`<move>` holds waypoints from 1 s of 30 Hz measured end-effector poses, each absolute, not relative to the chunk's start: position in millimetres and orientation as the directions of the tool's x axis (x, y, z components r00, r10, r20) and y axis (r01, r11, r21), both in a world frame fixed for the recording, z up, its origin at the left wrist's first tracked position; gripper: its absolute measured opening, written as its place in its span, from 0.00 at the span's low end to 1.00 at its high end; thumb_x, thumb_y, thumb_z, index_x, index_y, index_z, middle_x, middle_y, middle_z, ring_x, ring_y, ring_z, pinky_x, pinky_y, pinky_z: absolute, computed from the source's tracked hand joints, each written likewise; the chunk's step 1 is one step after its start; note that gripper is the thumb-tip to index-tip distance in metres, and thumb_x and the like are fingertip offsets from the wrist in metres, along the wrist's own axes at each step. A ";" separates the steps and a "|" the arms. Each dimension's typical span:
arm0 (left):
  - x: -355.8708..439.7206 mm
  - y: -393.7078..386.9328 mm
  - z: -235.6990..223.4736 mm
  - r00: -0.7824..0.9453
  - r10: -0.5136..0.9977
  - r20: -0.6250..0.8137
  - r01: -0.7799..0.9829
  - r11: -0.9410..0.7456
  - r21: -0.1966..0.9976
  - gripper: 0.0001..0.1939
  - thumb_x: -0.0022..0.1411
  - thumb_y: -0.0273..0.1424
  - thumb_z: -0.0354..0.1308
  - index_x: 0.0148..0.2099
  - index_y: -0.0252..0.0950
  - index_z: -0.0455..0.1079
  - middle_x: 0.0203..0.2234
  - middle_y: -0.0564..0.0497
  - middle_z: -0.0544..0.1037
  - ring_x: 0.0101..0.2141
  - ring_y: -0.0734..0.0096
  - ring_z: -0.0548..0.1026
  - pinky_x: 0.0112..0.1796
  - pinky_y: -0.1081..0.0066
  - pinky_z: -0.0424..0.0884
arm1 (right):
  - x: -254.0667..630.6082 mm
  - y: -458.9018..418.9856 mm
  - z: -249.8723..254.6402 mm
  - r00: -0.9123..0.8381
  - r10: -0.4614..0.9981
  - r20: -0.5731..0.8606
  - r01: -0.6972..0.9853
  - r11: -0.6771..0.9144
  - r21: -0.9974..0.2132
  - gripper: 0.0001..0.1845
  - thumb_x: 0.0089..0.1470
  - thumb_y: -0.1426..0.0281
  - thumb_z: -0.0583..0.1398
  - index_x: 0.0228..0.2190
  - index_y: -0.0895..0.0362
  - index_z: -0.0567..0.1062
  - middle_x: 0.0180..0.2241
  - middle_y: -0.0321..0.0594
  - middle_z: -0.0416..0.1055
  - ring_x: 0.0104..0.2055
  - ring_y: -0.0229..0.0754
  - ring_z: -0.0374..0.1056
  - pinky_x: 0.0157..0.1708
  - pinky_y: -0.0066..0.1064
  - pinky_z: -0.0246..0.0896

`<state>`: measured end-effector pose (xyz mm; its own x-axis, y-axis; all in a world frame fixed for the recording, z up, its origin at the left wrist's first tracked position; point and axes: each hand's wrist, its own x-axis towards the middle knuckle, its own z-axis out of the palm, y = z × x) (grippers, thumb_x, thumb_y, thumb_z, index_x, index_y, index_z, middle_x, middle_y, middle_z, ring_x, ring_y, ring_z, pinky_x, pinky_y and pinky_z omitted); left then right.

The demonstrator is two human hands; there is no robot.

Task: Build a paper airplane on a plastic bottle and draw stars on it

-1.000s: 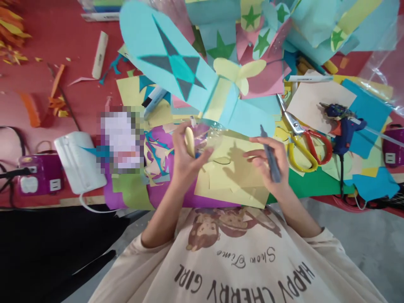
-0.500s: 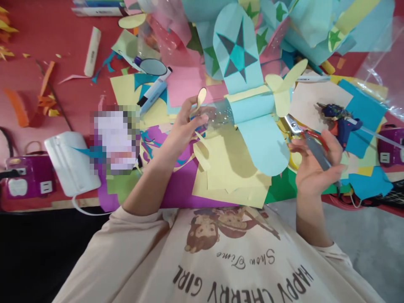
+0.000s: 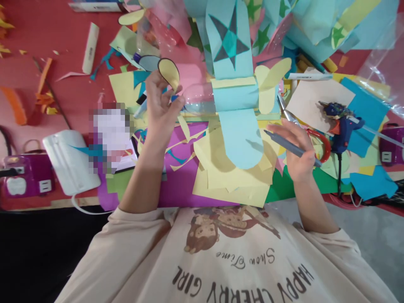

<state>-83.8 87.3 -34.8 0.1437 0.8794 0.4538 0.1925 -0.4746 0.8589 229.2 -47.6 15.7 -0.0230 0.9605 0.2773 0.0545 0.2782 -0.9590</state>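
Note:
My left hand (image 3: 160,110) is raised over the paper pile. Its fingers pinch a small yellow oval paper piece with a dark outline (image 3: 169,72), and the hand touches the cap end of a clear plastic bottle (image 3: 198,99). The bottle lies on its side, wrapped in a light blue paper band (image 3: 235,101) with a star-marked flap above and a rounded flap below. Yellow paper wings (image 3: 270,86) stick out at its right. My right hand (image 3: 295,153) is closed around a grey pen (image 3: 288,147), just right of the lower blue flap.
Yellow sheets (image 3: 230,181) lie on purple paper (image 3: 179,185) at the table's near edge. Scissors with red and yellow handles (image 3: 320,145) and a blue glue gun (image 3: 344,124) lie to the right. A white marker (image 3: 90,48), a white pouch (image 3: 71,162) and a purple power strip (image 3: 22,181) are on the left.
My left hand rose and moved left with the yellow oval. The bottle craft swung round until its starred flap points up. My right hand went out to the right, then came back with the pen.

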 end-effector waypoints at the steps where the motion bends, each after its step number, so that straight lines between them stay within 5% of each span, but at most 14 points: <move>1: -85.4 91.4 -39.4 0.158 0.868 0.472 0.186 -0.495 0.849 0.29 0.63 0.52 0.59 0.61 0.52 0.56 0.54 0.53 0.67 0.54 0.70 0.65 0.60 0.57 0.66 | 229.3 -42.7 16.8 -0.051 0.959 0.280 0.051 0.282 -0.958 0.33 0.59 0.42 0.48 0.56 0.43 0.71 0.51 0.40 0.76 0.56 0.54 0.71 0.56 0.52 0.66; 5: -93.7 109.7 -61.4 0.197 0.872 0.449 0.113 -0.475 0.873 0.29 0.63 0.54 0.57 0.61 0.53 0.55 0.54 0.57 0.66 0.54 0.72 0.63 0.61 0.59 0.64 | 226.6 -22.5 21.8 -0.297 0.935 0.192 0.159 0.247 -0.956 0.34 0.60 0.43 0.47 0.60 0.42 0.66 0.59 0.39 0.70 0.62 0.52 0.64 0.62 0.49 0.59; 9: -93.7 113.7 -64.5 0.154 0.874 0.462 0.110 -0.480 0.871 0.33 0.62 0.57 0.55 0.63 0.55 0.50 0.57 0.59 0.64 0.55 0.73 0.65 0.58 0.63 0.66 | 221.4 -7.4 24.3 -0.400 0.911 0.106 0.299 0.239 -0.924 0.34 0.62 0.44 0.44 0.63 0.44 0.62 0.60 0.40 0.68 0.57 0.51 0.68 0.57 0.50 0.64; 12: -81.2 93.5 -41.3 -0.040 0.735 0.677 0.357 -0.622 0.697 0.34 0.66 0.57 0.50 0.67 0.52 0.45 0.64 0.56 0.55 0.65 0.67 0.52 0.65 0.58 0.52 | 220.7 -1.3 21.1 -0.381 0.920 0.091 0.328 0.227 -0.917 0.35 0.61 0.43 0.44 0.62 0.45 0.63 0.60 0.40 0.68 0.52 0.50 0.70 0.48 0.47 0.70; 14: -67.5 71.2 -20.2 -0.052 0.656 0.753 0.603 -0.580 0.548 0.32 0.69 0.52 0.50 0.68 0.49 0.45 0.64 0.51 0.55 0.66 0.62 0.50 0.64 0.54 0.53 | 221.3 0.5 17.0 -0.366 0.927 0.082 0.319 0.208 -0.925 0.35 0.61 0.42 0.44 0.62 0.45 0.64 0.60 0.40 0.68 0.50 0.50 0.72 0.44 0.45 0.72; 17: -45.2 40.3 0.0 0.286 0.706 0.648 0.620 -0.652 0.437 0.13 0.72 0.34 0.49 0.57 0.45 0.64 0.44 0.49 0.74 0.48 0.67 0.72 0.48 0.62 0.69 | 221.7 0.8 11.2 -0.370 0.926 0.075 0.305 0.198 -0.932 0.35 0.60 0.42 0.45 0.60 0.45 0.66 0.57 0.41 0.70 0.50 0.51 0.72 0.42 0.44 0.72; 20: -30.3 26.2 -1.4 0.450 0.775 0.443 0.598 -0.630 0.495 0.14 0.72 0.32 0.46 0.55 0.40 0.69 0.29 0.54 0.76 0.26 0.77 0.72 0.29 0.74 0.67 | 221.1 0.0 8.2 -0.369 0.928 0.046 0.331 0.178 -0.927 0.36 0.59 0.41 0.46 0.60 0.46 0.67 0.56 0.42 0.72 0.50 0.52 0.72 0.44 0.46 0.71; 23: -27.4 27.7 -8.9 0.479 0.847 0.231 0.667 -0.522 0.531 0.17 0.70 0.33 0.48 0.57 0.39 0.70 0.28 0.53 0.78 0.26 0.76 0.74 0.27 0.75 0.64 | 220.9 0.6 5.7 -0.341 0.940 0.012 0.333 0.133 -0.934 0.37 0.58 0.39 0.45 0.60 0.45 0.67 0.56 0.40 0.71 0.46 0.50 0.74 0.38 0.43 0.73; 26: -30.4 33.7 -9.6 0.511 0.844 0.165 0.686 -0.515 0.514 0.19 0.67 0.33 0.54 0.58 0.37 0.70 0.35 0.49 0.79 0.33 0.69 0.77 0.33 0.72 0.68 | 221.7 2.4 2.3 -0.330 0.944 -0.013 0.319 0.098 -0.943 0.38 0.57 0.37 0.44 0.58 0.43 0.68 0.55 0.40 0.73 0.35 0.45 0.75 0.32 0.40 0.73; 30: -31.9 36.6 -7.8 0.594 0.798 0.101 0.670 -0.560 0.487 0.24 0.64 0.36 0.59 0.60 0.33 0.68 0.41 0.45 0.79 0.41 0.60 0.77 0.44 0.65 0.71 | 223.1 2.4 0.0 -0.299 0.954 -0.011 0.305 0.085 -0.949 0.37 0.56 0.37 0.45 0.51 0.46 0.74 0.51 0.41 0.75 0.28 0.41 0.73 0.37 0.44 0.74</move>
<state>-31.9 36.6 -7.8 0.5937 0.7983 0.1010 0.6702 -0.5601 0.4870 223.1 2.4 0.0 -0.2986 0.9543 -0.0109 0.3048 0.0845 -0.9487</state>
